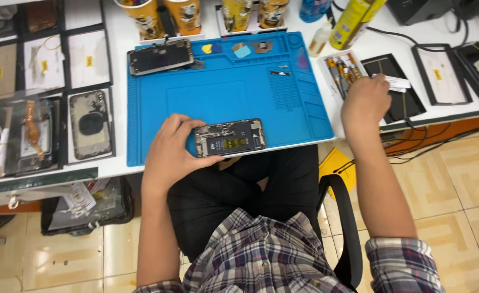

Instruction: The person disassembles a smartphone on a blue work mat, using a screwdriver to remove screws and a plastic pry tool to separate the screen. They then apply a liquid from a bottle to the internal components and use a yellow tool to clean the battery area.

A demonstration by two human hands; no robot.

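The left hand (170, 153) grips an opened smartphone (229, 138) by its left end, fingers curled over the top edge and thumb beneath; the phone lies with its insides facing up at the near edge of a blue repair mat (228, 92) on the white tabletop (117, 163). The right hand (365, 100) reaches to the right of the mat, fingers bent down over a small tray of screwdrivers (341, 69); whether it has closed on a tool cannot be told from here. Just beyond its fingertips lies a white strip (397, 83) on a flat black panel (394, 87).

At the mat's far left corner rests a second opened phone (161, 56). Behind the mat stand yellow printed cups (142, 19), and to the right a yellow can (353, 21). Left of the mat, flat black trays (90, 125) hold phone back covers, several carrying small yellow square labels (89, 61).
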